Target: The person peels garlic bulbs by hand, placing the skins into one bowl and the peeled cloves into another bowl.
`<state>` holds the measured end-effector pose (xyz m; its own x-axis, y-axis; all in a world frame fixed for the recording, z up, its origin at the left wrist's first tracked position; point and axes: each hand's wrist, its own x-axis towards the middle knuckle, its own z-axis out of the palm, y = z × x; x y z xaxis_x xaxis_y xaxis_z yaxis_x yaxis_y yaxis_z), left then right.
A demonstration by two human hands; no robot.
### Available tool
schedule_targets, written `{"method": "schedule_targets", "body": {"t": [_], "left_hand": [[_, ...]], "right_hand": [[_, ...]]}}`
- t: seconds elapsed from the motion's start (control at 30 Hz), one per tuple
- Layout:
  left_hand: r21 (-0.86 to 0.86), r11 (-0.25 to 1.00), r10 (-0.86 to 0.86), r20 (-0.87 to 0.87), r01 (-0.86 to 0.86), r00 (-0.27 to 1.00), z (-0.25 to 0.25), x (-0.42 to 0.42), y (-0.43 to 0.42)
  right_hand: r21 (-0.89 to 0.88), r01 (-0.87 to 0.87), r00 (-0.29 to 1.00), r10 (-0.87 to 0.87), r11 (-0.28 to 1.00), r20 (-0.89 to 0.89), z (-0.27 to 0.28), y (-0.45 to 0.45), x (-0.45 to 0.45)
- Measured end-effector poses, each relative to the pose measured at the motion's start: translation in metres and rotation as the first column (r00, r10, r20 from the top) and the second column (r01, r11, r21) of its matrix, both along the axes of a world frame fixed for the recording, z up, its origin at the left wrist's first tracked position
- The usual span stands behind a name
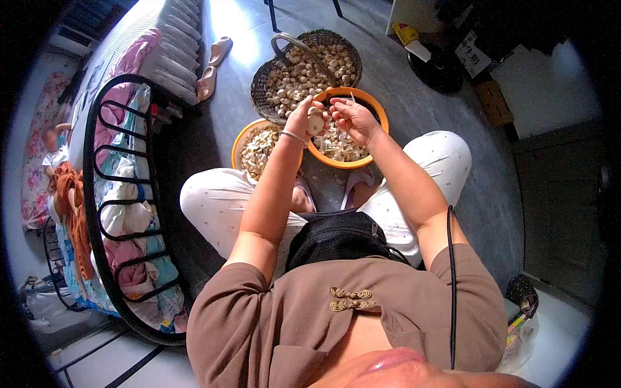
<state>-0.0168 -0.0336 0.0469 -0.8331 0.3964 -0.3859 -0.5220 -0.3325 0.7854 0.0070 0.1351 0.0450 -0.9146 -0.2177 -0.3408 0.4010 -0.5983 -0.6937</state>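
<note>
My left hand (302, 121) is closed around a whitish garlic bulb (315, 124), its flat root end showing. Close beside it, my right hand (356, 121) has its fingers curled in a pinch; whatever is between the fingertips is too small to make out. Below both hands is an orange tub (381, 123) with pale skins and scraps in it. A second orange-rimmed basin (237, 150), holding loose garlic cloves, stands to the left. Beyond the hands, a woven basket (259, 81) with a raised handle is full of whole garlic bulbs (304, 71).
A black metal bed frame (94, 187) with bedding stands at left, and a person (58, 145) is at the far left. Slippers (213, 68) lie on the grey floor (394, 64). A round black object (436, 70) sits at upper right, near a dark cabinet (563, 200).
</note>
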Motion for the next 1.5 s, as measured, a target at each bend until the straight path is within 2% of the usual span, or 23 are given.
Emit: {"method": "schedule_targets", "body": {"t": [0.13, 0.2, 0.23, 0.37, 0.43, 0.47, 0.53, 0.6, 0.67, 0.73, 0.77, 0.83, 0.87, 0.93, 0.97, 1.03, 1.1, 1.17, 1.23, 1.27, 1.33, 1.4, 1.5], "left_hand": [[0.078, 0.996, -0.051, 0.016, 0.05, 0.999, 0.0, 0.0, 0.002], [0.09, 0.994, -0.061, 0.053, 0.056, 0.997, 0.003, 0.0, 0.003], [0.101, 0.993, -0.071, 0.09, 0.062, 0.993, 0.005, 0.0, 0.004], [0.081, 0.994, -0.079, 0.074, 0.073, 0.994, 0.007, 0.003, 0.005], [0.078, 0.99, -0.123, 0.027, 0.12, 0.992, 0.006, 0.004, 0.005], [0.078, 0.99, -0.123, 0.026, 0.12, 0.992, 0.006, 0.004, 0.005], [-0.071, 0.992, -0.112, -0.2, 0.1, 0.973, 0.002, 0.004, 0.007], [-0.051, 0.995, -0.099, -0.216, 0.09, 0.971, 0.002, 0.004, 0.009], [-0.232, 0.972, -0.1, -0.274, 0.035, 0.956, 0.005, 0.006, 0.011], [-0.261, 0.965, -0.107, -0.295, 0.027, 0.95, 0.001, 0.003, 0.013], [-0.372, 0.928, -0.158, -0.385, 0.004, 0.909, -0.002, 0.003, 0.013], [-0.575, 0.816, -0.279, -0.483, -0.06, 0.83, 0.006, 0.006, 0.014], [-0.575, 0.816, -0.28, -0.483, -0.06, 0.83, 0.009, 0.008, 0.014], [-0.651, 0.747, -0.379, -0.584, -0.136, 0.717, 0.01, 0.009, 0.016], [-0.648, 0.748, -0.374, -0.589, -0.142, 0.717, 0.01, 0.009, 0.017], [-0.627, 0.769, -0.357, -0.584, -0.126, 0.729, 0.014, 0.011, 0.017], [-0.606, 0.788, -0.34, -0.578, -0.112, 0.742, 0.014, 0.012, 0.017], [-0.603, 0.778, -0.33, -0.632, -0.177, 0.701, 0.01, 0.01, 0.016], [-0.598, 0.782, -0.318, -0.625, -0.176, 0.713, 0.004, 0.008, 0.016], [-0.595, 0.785, -0.306, -0.615, -0.173, 0.727, 0.001, 0.007, 0.016], [-0.559, 0.815, -0.259, -0.583, -0.149, 0.77, 0.007, 0.009, 0.017], [-0.571, 0.795, -0.236, -0.605, -0.207, 0.76, 0.007, 0.007, 0.016], [-0.595, 0.777, -0.251, -0.59, -0.203, 0.767, 0.009, 0.008, 0.016]], "right_hand": [[0.029, -0.057, 0.993, 0.06, 0.998, -0.103, 0.002, 0.002, -0.003], [-0.03, -0.075, 0.991, 0.072, 0.997, -0.11, 0.007, 0.006, 0.0], [0.008, -0.018, 0.997, 0.019, 1.0, -0.076, 0.008, 0.004, 0.0], [0.063, 0.006, 0.994, 0.001, 0.998, -0.108, 0.004, 0.005, -0.001], [0.192, -0.01, 0.996, 0.026, 0.981, -0.08, 0.01, 0.003, 0.001], [0.192, -0.01, 0.996, 0.026, 0.981, -0.08, 0.013, 0.002, 0.002], [0.187, -0.088, 0.986, 0.113, 0.978, -0.125, 0.016, 0.001, 0.002], [0.136, -0.091, 0.991, 0.104, 0.986, -0.085, 0.019, -0.001, 0.001], [0.085, -0.092, 0.995, 0.096, 0.992, -0.043, 0.02, -0.003, 0.002], [0.191, -0.055, 0.983, 0.087, 0.98, -0.163, 0.022, -0.005, 0.004], [0.19, -0.054, 0.983, 0.086, 0.98, -0.163, 0.021, -0.004, 0.003], [0.426, -0.009, 0.984, 0.083, 0.905, -0.155, 0.017, -0.003, 0.001], [0.426, -0.009, 0.984, 0.083, 0.905, -0.155, 0.015, -0.001, 0.001], [0.585, -0.049, 0.978, 0.159, 0.809, -0.138, 0.02, -0.001, 0.003], [0.586, -0.049, 0.978, 0.159, 0.809, -0.138, 0.017, -0.001, 0.001], [0.711, 0.035, 0.947, 0.204, 0.703, -0.248, 0.006, -0.001, -0.004], [0.715, 0.059, 0.937, 0.208, 0.697, -0.28, 0.001, -0.002, -0.005], [0.718, 0.084, 0.926, 0.211, 0.691, -0.312, 0.0, -0.002, -0.004], [0.609, -0.003, 0.94, 0.21, 0.793, -0.268, 0.003, -0.003, -0.002], [0.61, -0.003, 0.94, 0.21, 0.793, -0.269, 0.006, -0.001, -0.001], [0.273, -0.098, 0.988, 0.126, 0.957, -0.087, 0.013, 0.002, 0.003], [0.268, -0.067, 0.992, 0.092, 0.961, -0.081, 0.016, 0.003, 0.004], [0.289, -0.101, 0.99, 0.124, 0.952, -0.064, 0.018, 0.002, 0.004]]}}
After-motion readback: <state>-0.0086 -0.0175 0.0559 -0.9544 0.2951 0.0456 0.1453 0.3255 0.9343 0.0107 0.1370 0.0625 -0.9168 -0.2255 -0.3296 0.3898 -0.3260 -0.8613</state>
